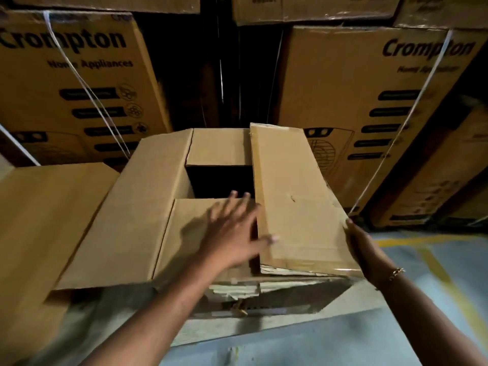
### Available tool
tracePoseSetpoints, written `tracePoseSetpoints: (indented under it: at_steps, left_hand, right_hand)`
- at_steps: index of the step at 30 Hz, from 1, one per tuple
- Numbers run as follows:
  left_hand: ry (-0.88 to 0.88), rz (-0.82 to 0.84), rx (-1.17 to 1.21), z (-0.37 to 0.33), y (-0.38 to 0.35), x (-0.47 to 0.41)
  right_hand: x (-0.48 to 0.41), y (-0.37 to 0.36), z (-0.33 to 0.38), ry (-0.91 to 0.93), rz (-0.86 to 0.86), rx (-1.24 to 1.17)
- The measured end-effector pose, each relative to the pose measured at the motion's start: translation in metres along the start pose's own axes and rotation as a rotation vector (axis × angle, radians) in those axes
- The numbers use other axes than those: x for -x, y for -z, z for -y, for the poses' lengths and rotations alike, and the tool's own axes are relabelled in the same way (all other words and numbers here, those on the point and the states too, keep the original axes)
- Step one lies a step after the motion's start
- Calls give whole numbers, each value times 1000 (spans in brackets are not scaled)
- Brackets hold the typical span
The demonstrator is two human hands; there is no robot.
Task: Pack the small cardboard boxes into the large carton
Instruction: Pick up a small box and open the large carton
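Head view: left hand (232,231) spread flat on the large carton's (132,207) near flap (184,239), right hand (367,249) gripping the right flap (295,202); packing perhaps finished.

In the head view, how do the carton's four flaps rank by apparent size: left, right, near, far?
1. left flap, right flap: alike, so unranked; the right sits nearer the camera.
2. near flap, partly under left hand.
3. far flap.

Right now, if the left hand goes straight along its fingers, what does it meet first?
Left hand points into the dark opening of the large carton; free there, then likely the far flap. Depth is unclear.
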State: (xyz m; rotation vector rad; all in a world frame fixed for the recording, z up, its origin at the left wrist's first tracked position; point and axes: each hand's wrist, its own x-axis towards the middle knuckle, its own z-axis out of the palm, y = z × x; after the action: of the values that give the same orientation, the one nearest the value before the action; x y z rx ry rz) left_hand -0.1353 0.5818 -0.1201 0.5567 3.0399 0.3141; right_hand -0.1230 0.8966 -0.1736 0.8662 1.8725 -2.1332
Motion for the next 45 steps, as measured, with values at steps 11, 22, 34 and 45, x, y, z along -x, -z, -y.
tracePoseSetpoints:
  at_steps: [11, 22, 34, 45]
  left_hand:
    - [624, -14, 314, 143, -29, 18]
    - [549, -78, 425, 163, -46, 14]
    - [589, -57, 560, 172, -56, 13]
    - [612, -72, 591, 154, -60, 22]
  right_hand:
    - [69, -137, 25, 718, 192, 1426]
    - [118, -33, 141, 858, -372, 1374]
    - [50, -37, -5, 176, -250, 852]
    - [5, -7, -21, 309, -419, 1044]
